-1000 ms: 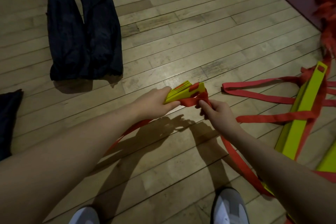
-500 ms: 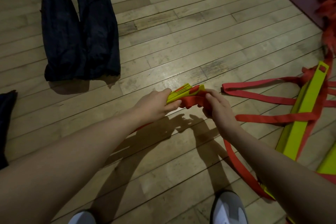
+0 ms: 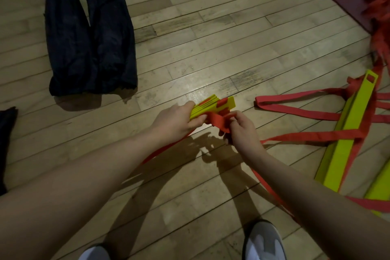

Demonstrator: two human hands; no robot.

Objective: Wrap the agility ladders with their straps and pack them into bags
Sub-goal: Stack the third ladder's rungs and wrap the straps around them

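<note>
Yellow rung stack (image 3: pixel 213 106), long axis toward 2 o'clock, is clamped by the left hand (image 3: pixel 176 120); right hand (image 3: pixel 242 126) at 3 o'clock pinches the red strap (image 3: pixel 219 121) crossing it

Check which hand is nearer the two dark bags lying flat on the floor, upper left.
Left. The left hand grips the stacked yellow rungs, on the side toward the dark bags. The right hand pinches the red strap on the far side of the bundle.
</note>
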